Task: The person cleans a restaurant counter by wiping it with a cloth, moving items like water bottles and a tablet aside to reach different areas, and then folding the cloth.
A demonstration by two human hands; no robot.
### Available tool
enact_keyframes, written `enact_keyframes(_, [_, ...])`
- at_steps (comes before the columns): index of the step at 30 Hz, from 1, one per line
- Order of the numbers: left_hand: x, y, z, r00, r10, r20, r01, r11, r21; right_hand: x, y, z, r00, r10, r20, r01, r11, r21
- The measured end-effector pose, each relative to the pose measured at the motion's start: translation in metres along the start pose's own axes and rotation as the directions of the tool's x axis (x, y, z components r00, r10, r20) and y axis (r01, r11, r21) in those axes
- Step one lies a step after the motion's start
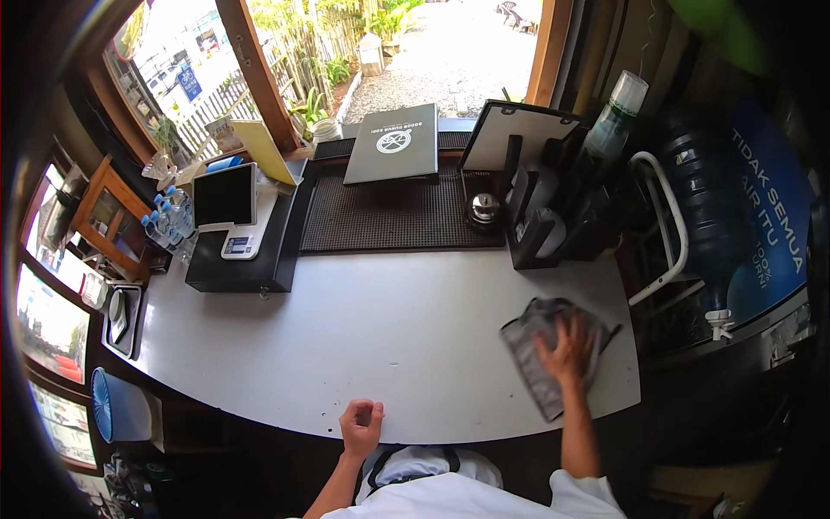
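Observation:
At the right side of the white countertop [337,324], my right hand [567,347] lies flat with its fingers spread on a grey cloth [535,376]. The cloth is partly bunched beyond the fingers, and a corner of it hangs towards me, slightly blurred. My left hand [362,425] is curled into a loose fist at the counter's front edge, and I see nothing in it. A few small dark specks [329,429] dot the surface just left of that fist.
A black cash drawer [240,276] carries a tablet [225,196] at the left, beside several water bottles [170,217]. Behind are a ribbed bar mat [395,224], a menu [394,144] and a service bell [485,209]. A black organizer [535,250] and large water jug [710,214] stand right.

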State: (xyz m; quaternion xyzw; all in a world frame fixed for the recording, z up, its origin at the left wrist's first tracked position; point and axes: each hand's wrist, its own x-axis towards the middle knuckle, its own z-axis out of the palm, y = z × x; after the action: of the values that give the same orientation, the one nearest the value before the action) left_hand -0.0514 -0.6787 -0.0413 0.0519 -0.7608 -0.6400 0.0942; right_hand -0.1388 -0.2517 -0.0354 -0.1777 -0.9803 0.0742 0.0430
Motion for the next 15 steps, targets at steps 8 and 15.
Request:
enact_keyframes(8, [0.004,0.01,0.01,0.995,0.05,0.091,-0.048,0.998,-0.034,0.018,-0.05,-0.015,0.991,0.086,0.105,-0.094,0.993,0.068])
enact_keyframes(15, [0.006,0.028,0.048,0.97,0.107,0.219,-0.089,0.992,-0.089,0.017,0.002,-0.004,0.996,-0.077,-0.043,0.079,0.995,0.055])
